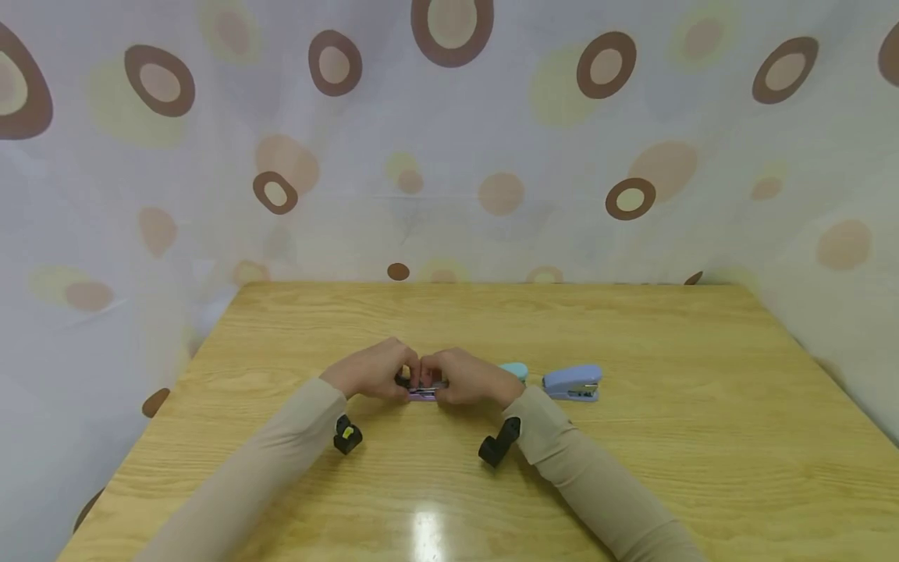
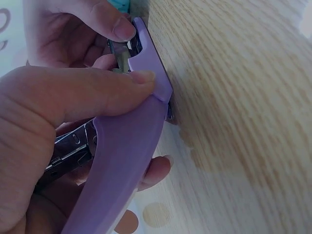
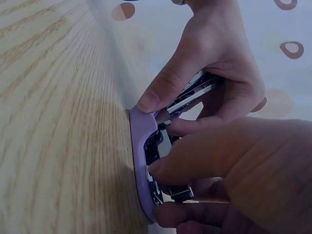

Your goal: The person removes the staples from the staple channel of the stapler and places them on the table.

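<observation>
Nearest to us, two beige sleeves (image 1: 274, 457) reach forward, each with a black wrist mount (image 1: 497, 446) by its cuff. Beyond them the hands meet over a purple stapler, which lies between them, apparently resting on the counter (image 1: 667, 336), its two halves spread apart.

We see the left hand (image 1: 375, 372) curled about the stapler (image 2: 130, 129), its thumb pressed to the purple shell where the halves meet. The right hand (image 1: 469, 378) is nearly closed too: its thumb and fingers pinch the metal parts (image 3: 166, 144) by the base's other end. We judge that the left grip steadies the body and props the halves apart, leaving the inner metal within reach of the right fingertips; the counter below probably takes some of the load.

The base's long axis runs crosswise, from the left thumb to the right fingers, so we take its free end to point toward the right hand. The cover slants away from it, back into the left palm; its full length is hidden in our head view.

Just past the right hand, partly covered by it, we find a teal stapler (image 1: 516, 370). Farther to that hand's right sits a blue stapler (image 1: 572, 381), lengthwise left to right, its mouth facing away from the hands. Behind everything hangs a patterned cloth (image 1: 449, 140).
</observation>
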